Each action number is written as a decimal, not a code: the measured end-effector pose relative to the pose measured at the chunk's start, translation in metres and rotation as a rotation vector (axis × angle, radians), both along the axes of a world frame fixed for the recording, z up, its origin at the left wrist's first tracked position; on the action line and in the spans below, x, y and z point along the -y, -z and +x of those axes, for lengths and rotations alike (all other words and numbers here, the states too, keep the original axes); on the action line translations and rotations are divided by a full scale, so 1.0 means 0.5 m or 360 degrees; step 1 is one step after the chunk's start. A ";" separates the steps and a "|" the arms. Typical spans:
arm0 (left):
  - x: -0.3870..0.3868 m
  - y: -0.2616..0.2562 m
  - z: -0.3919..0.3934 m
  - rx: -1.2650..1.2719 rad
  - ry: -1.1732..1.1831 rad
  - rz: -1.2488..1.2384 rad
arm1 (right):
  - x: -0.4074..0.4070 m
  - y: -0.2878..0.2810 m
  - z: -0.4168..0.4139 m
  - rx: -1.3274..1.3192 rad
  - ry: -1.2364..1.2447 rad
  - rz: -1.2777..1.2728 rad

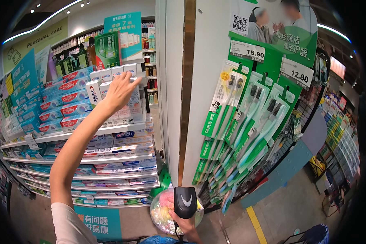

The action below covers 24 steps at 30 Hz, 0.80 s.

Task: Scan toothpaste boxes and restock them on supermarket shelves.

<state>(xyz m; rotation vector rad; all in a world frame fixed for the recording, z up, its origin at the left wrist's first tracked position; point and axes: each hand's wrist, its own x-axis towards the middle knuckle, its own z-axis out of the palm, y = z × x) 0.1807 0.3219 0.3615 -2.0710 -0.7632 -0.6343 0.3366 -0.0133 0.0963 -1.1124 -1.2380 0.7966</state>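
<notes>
My left hand point(120, 91) reaches over the upright white Crest toothpaste boxes point(103, 89) on the upper shelf. Its fingers are apart and lie at the tops of the boxes, with the thumb out to the right; the fingertips' contact is partly hidden. Low in the middle, my right hand point(184, 224) grips a black handheld barcode scanner point(185, 202) with a cord running down from it. Just behind that hand is a clear round container point(158, 224) of pastel, shiny contents. Stacked Colgate boxes point(71, 98) stand left of the Crest boxes.
A white pillar point(170, 91) with a brown strip rises between the shelves and a green rack of hanging Darlie toothbrush packs point(227, 103). Price tags point(247, 51) hang above the packs. Lower shelves point(119, 160) carry more toothpaste boxes. Yellow tape point(256, 225) marks the floor at right.
</notes>
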 end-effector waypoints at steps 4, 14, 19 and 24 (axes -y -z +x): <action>0.006 0.012 0.006 -0.0206 0.0054 0.0171 | -0.002 0.006 0.003 -0.0005 -0.0056 0.0040; -0.004 0.031 0.000 -0.0302 -0.0049 0.0151 | 0.005 0.076 -0.002 -0.0214 0.0090 -0.0085; -0.009 0.035 0.004 -0.0305 -0.0055 0.0165 | 0.012 0.032 -0.004 -0.0259 0.0005 -0.0136; -0.001 0.032 0.012 -0.0250 -0.0074 -0.0032 | 0.011 0.073 -0.004 -0.0061 0.0252 -0.0073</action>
